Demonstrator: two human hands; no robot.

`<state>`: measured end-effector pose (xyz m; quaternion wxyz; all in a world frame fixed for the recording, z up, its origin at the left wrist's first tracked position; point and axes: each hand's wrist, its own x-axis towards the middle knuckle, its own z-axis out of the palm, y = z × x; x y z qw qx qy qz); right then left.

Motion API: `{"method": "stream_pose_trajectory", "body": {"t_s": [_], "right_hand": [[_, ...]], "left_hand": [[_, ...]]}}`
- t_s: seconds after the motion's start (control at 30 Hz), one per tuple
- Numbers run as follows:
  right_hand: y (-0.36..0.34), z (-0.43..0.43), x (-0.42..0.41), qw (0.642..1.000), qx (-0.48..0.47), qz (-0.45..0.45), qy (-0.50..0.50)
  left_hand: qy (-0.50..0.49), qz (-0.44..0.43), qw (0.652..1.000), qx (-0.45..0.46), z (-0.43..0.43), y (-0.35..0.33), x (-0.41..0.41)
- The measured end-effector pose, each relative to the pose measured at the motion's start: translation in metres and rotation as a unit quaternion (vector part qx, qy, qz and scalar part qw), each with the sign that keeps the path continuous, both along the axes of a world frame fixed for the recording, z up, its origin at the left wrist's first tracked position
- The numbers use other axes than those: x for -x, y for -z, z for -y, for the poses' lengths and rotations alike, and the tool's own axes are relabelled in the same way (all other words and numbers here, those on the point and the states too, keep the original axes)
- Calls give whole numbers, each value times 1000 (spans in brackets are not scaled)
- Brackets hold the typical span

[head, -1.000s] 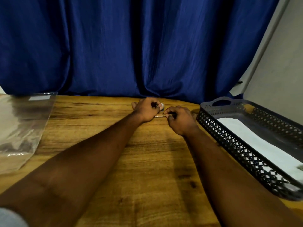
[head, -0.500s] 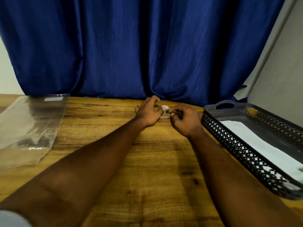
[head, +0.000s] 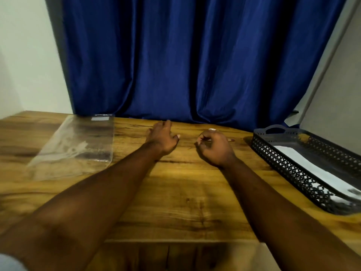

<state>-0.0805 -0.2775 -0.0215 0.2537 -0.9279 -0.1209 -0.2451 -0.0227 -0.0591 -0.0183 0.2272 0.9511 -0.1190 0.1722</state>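
Wood (head: pixel 185 192) bears one bag (head: pixel 78 145), one basket (head: pixel 277 154); right hand (head: pixel 215 148) grips stick (head: pixel 231 140).

Looks like a plain room at home: wooden table (head: pixel 175 192), blue curtain (head: pixel 195 65) behind, bare wall (head: pixel 23 55), plastic basket (head: pixel 293 153) alongside.

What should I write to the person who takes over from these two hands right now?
Left hand: open, holds nothing.
Right hand: grip closed on a thin stick-like item, too small to identify.
Clear plastic bag lies flat on the wooden table, left of both hands, untouched.
Black mesh basket at the right holds a white sheet.
Done: the item is picked up.
Left to do: probably put the item into bag or basket.
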Motion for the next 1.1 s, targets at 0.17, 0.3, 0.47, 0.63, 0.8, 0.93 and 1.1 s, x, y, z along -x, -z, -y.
{"method": "stream_pose_trajectory", "body": {"t_s": [0.17,0.3,0.47,0.63,0.8,0.93,1.1], "right_hand": [[0,-49,5,998,32,-4,-56],[-9,-82,0,997,37,-7,-69],[-15,-116,-4,994,39,-33,-98],[-3,-137,-5,993,28,-55,-97],[14,-138,0,995,0,-69,-73],[17,-137,-1,996,-9,-67,-64],[17,-131,-3,996,-18,-64,-58]], "left_hand": [[-102,-48,983,-144,-74,8,15],[-133,-111,976,-129,-127,9,26],[-157,-151,969,-114,-163,12,51],[-178,-142,967,-115,-188,4,71],[-212,-108,965,-109,-199,-3,88],[-252,-120,946,-167,-200,2,91],[-270,-108,939,-185,-185,5,87]]}}
